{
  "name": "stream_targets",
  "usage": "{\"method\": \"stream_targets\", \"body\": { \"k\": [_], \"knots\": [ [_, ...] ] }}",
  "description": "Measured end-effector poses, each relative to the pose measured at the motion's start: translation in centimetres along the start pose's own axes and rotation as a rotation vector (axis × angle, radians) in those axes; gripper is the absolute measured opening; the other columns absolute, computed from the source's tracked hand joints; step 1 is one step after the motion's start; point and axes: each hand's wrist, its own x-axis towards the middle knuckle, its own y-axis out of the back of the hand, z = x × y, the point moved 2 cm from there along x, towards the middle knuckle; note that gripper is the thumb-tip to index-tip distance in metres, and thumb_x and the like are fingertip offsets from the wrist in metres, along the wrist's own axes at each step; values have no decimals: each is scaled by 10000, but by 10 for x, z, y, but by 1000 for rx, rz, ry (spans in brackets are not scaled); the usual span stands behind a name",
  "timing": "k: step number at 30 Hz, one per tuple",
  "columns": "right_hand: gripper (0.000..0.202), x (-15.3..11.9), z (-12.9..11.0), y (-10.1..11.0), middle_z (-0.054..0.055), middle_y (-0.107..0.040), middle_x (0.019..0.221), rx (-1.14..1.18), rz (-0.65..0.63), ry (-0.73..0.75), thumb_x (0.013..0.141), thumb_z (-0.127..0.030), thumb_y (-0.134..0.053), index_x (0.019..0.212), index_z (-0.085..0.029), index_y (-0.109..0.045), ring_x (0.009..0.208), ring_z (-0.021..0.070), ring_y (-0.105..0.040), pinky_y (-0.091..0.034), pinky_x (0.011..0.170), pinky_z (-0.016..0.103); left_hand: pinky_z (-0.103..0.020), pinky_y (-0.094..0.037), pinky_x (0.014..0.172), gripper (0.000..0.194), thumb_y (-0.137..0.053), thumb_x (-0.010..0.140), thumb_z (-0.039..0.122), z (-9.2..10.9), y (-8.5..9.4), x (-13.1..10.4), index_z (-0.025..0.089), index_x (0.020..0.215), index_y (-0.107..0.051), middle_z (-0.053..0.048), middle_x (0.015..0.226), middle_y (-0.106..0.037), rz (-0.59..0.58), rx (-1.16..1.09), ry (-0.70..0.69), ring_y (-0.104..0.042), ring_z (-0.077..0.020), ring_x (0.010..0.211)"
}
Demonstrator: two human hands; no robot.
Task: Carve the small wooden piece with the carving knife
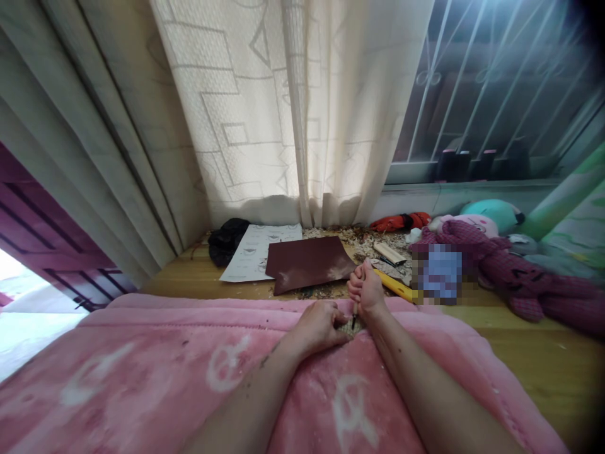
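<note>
My right hand (367,291) is closed in a fist round a slim carving tool (354,310). The tool has a pale handle and points down, with its dark tip at a small pale, textured piece (348,328). My left hand (322,326) holds this piece from the left, thumb and fingers pressed on its edge. The piece rests on the pink blanket (189,353) over my lap, and my hands hide part of it. A long yellow tool (396,285) lies on the wooden surface just past my right hand.
A brown sheet (309,261) overlaps white printed paper (246,255), beside a black bag (227,242). Shavings (352,238) litter the wooden surface (184,272) round a pale block (389,253). Plush toys (529,284) and a red bundle (401,222) lie right, below a barred window (472,88). Curtains (255,113) hang ahead.
</note>
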Motion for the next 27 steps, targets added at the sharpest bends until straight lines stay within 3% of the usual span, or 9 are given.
{"method": "stream_targets", "body": {
  "k": [8,18,27],
  "knots": [
    [410,14,7,5,-110,-179,350,41,64,-191,881,-454,-317,564,-197,-282,281,42,-75,-60,263,132,-215,-245,543,162,-603,652,263,1,2,-2,156,582,-504,45,568,-434,-6,-30,-15,-395,-84,564],
    [435,13,2,6,-100,-159,367,99,-145,-445,903,-416,-282,536,-183,-298,278,36,-89,-54,269,123,-211,-245,545,257,-591,665,258,2,2,-2,146,530,-404,46,567,-400,39,-78,-55,-364,-82,575],
    [435,11,-6,10,-94,-167,361,206,-59,-272,901,-408,-268,531,-183,-312,280,46,-92,-70,260,135,-213,-240,542,217,-587,677,254,3,4,-3,150,555,-441,53,548,-400,21,-83,-43,-363,-78,562]
  ]
}}
